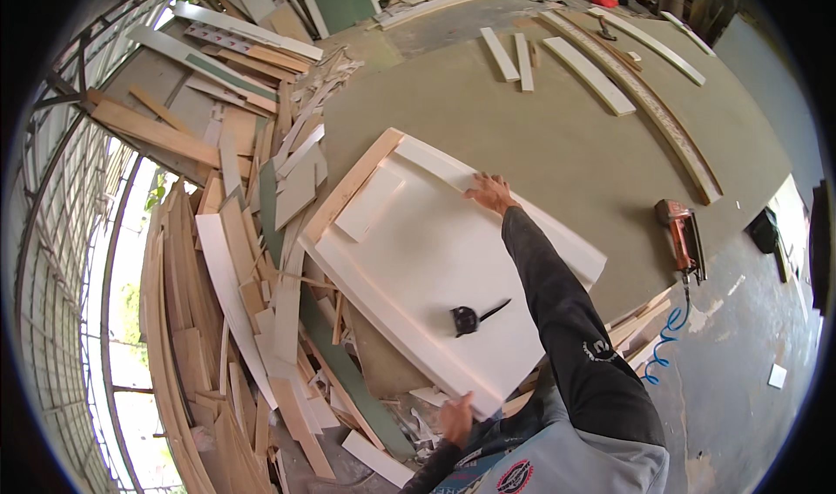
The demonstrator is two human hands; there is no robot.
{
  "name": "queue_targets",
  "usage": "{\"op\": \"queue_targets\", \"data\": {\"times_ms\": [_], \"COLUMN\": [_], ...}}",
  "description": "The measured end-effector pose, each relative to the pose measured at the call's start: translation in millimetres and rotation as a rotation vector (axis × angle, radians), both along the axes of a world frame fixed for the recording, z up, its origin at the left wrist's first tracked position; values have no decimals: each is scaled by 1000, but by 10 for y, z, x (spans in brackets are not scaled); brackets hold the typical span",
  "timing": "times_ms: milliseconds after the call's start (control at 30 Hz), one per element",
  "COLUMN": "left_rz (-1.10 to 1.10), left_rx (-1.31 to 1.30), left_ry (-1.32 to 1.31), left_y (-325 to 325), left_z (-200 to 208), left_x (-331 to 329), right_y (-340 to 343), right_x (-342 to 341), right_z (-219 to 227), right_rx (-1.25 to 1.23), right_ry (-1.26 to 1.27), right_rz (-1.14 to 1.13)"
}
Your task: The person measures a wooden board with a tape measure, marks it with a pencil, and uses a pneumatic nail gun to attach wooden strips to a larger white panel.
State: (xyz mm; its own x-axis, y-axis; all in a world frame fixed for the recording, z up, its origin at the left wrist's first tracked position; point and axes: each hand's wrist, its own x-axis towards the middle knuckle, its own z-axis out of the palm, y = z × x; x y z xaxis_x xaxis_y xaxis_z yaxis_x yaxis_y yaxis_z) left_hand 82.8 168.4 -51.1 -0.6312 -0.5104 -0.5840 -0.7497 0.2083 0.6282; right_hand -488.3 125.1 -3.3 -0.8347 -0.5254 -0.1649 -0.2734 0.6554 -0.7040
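A white shallow panel [444, 259] with raised side strips lies tilted across the worktable. At its far side my right hand [492, 192] grips the raised strip, fingers spread over the top. My left hand [455, 420], somewhat blurred, holds the near corner; some of its fingers are hidden. On the panel's inner face sit a black tape measure [465, 321] and a dark pen-like marker [495, 308] beside it. A small white board [370, 204] rests inside the far left end, against a bare wood end strip [357, 180].
An orange nail gun [679, 233] with a blue coiled hose [662, 346] lies at the table's right edge. White strips [590, 76] and a long curved strip [644, 93] lie on the far tabletop [418, 102]. Scrap boards [235, 294] are heaped along the left.
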Motion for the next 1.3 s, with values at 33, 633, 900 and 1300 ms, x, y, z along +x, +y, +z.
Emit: {"op": "queue_targets", "data": {"times_ms": [33, 633, 900, 1300], "left_rz": [128, -26, 293, -102], "left_rx": [290, 608, -500, -288], "left_ry": [-5, 526, 492, 182], "left_y": [151, -1512, -5007, -6127], "left_z": [82, 837, -197, -464], "left_x": [-192, -1251, -1493, -2226], "right_y": [48, 2900, 2503, 2613], "right_x": [-141, 3704, 4099, 4108], "right_z": [-69, 411, 203, 87], "right_rx": [-51, -47, -7, 76], "right_ry": [16, 271, 256, 285], "right_rz": [-10, -203, -425, -510]}}
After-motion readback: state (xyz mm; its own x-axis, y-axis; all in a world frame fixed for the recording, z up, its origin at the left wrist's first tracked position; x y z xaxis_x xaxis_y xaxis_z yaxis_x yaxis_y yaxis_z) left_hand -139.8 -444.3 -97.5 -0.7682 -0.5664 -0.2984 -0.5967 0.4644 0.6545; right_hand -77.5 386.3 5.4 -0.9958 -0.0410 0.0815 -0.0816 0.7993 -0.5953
